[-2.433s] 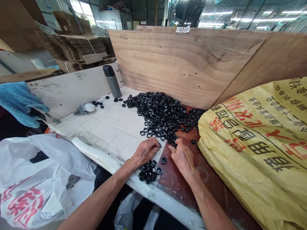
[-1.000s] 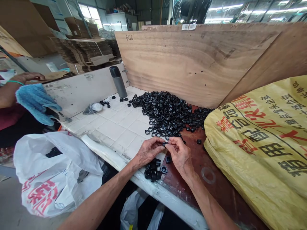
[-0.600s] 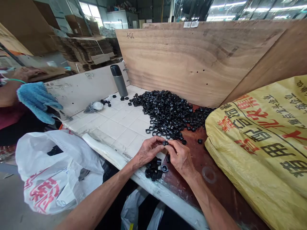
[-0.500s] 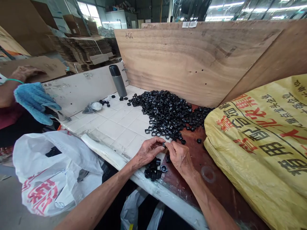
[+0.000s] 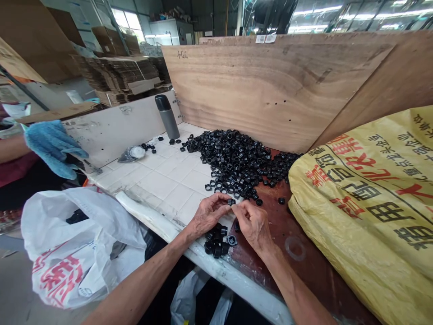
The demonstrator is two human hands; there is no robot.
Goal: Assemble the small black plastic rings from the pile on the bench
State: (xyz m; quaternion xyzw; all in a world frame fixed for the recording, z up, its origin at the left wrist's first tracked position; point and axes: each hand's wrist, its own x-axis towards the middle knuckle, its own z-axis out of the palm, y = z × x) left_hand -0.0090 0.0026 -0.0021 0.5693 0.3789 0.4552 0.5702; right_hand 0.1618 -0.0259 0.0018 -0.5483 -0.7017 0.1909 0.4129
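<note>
My left hand (image 5: 210, 213) pinches a small black plastic ring (image 5: 231, 201) between thumb and fingertips, just in front of the big pile of black plastic rings (image 5: 233, 155). Close beside it on the right, my right hand (image 5: 253, 222) has its thumb and forefinger pressed together, their tips at the ring's lower edge. Whether those tips grip the ring or some tiny piece is too small to tell. Below my hands, near the table edge, lies a cluster of larger black fittings (image 5: 216, 247). A grey-rimmed round piece (image 5: 232, 240) lies against them.
A yellow woven sack (image 5: 358, 216) fills the right side. On the left stand a grey bottle (image 5: 168, 118) and a small clear bag (image 5: 132, 154). A white plastic bag (image 5: 81, 243) hangs at the front left. Behind rises a wooden board (image 5: 270, 90). Another person's arm (image 5: 13, 148) shows far left.
My right fingertips have drawn slightly down off the ring, which now shows more fully in my left fingers. At far left, the other person's hand and cardboard have moved.
</note>
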